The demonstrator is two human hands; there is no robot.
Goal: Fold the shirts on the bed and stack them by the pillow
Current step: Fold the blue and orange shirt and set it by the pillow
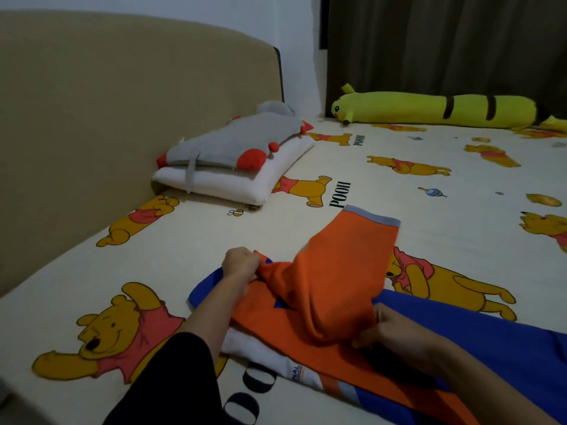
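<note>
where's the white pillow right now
In the head view the white pillow lies upper left of centre, against the beige headboard, with a grey and red cushion on top, well beyond the orange shirt.

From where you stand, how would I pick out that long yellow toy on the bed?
Look to the far edge of the bed, where the cartoon-bear sheet meets the dark curtain. The yellow plush bolster lies lengthwise there, its face toward the headboard. Unlike the grey and red plush on the white pillow, it is bright yellow with two brown stripes.
</note>
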